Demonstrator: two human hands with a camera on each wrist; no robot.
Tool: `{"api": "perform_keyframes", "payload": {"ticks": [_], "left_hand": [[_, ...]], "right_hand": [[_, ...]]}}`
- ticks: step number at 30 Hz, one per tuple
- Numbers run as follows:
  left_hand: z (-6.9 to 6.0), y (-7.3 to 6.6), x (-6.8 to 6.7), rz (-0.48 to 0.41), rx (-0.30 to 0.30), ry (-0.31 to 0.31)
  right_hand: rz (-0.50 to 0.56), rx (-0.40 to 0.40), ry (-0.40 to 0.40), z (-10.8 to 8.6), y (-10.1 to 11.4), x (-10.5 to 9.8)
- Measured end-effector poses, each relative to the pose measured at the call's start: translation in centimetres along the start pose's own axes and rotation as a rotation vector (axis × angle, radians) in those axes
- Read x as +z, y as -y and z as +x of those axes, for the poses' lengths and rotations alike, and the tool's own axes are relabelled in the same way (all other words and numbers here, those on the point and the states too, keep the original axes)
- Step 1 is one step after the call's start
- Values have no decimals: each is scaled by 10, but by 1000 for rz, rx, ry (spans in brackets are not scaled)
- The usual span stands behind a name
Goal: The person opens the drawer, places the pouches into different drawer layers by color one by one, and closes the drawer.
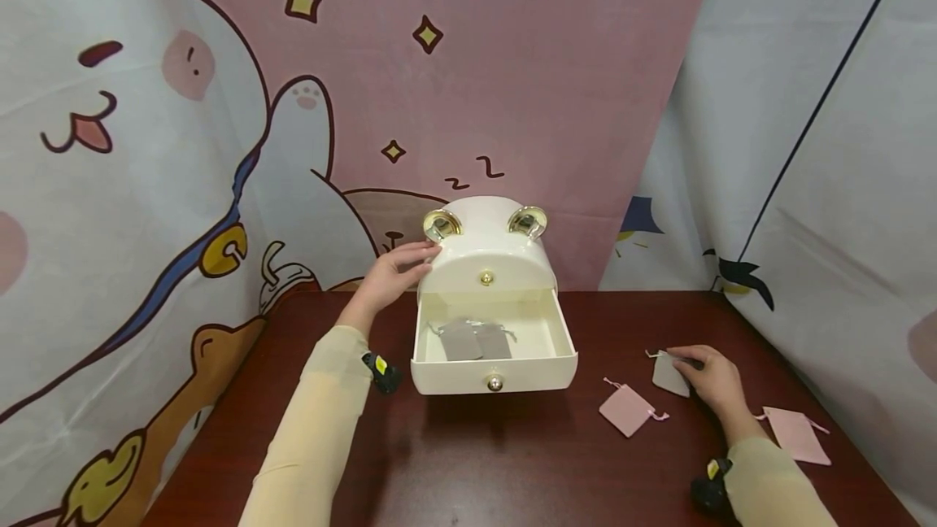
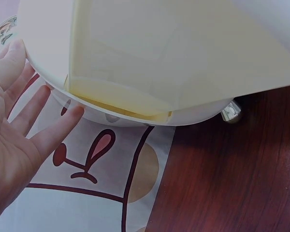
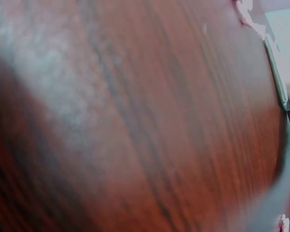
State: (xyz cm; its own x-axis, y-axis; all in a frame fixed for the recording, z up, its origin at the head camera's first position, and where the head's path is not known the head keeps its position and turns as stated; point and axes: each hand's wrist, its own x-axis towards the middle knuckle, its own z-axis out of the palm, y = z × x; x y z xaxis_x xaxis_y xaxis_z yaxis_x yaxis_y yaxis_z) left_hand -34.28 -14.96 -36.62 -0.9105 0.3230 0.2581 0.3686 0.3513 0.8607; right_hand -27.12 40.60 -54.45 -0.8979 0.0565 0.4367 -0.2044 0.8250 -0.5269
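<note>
By the right hand, a small grey fabric drawstring pouch is pinched between thumb and fingers near one edge; its body extends to the left of the grip, above the dark red wood-grained table (contact with the tabletop cannot be told). A pale pink drawstring pouch lies on either side, a second pink pouch being nearest the sleeve. By the left hand, fingers extended and spread, the side of a glossy white domed chest with gold trim is touched. Grey pouches lie in its pulled-out drawer. Writing: two "Z" marks are read on the printed cloth backdrop.
</note>
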Motion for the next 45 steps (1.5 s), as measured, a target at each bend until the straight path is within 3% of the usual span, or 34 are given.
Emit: {"api": "perform_keyframes", "payload": {"ticks": [10,20,31,38,45], "left_hand": [[0,0,0,50,34,-3],[2,2,-1,47,43,-6],[1,-2,0,52,19,2],[-15,-35,0,76,32,10],[-18,-41,0,73,34,9]], "right_hand": [[13,56,39,1,8,-7],[43,48,-2,15,26,-15],[167,-68,-105,42,85,-26],[264,-136,-124,53,126,-31],[364,-238,-148,63,166,-37]]}}
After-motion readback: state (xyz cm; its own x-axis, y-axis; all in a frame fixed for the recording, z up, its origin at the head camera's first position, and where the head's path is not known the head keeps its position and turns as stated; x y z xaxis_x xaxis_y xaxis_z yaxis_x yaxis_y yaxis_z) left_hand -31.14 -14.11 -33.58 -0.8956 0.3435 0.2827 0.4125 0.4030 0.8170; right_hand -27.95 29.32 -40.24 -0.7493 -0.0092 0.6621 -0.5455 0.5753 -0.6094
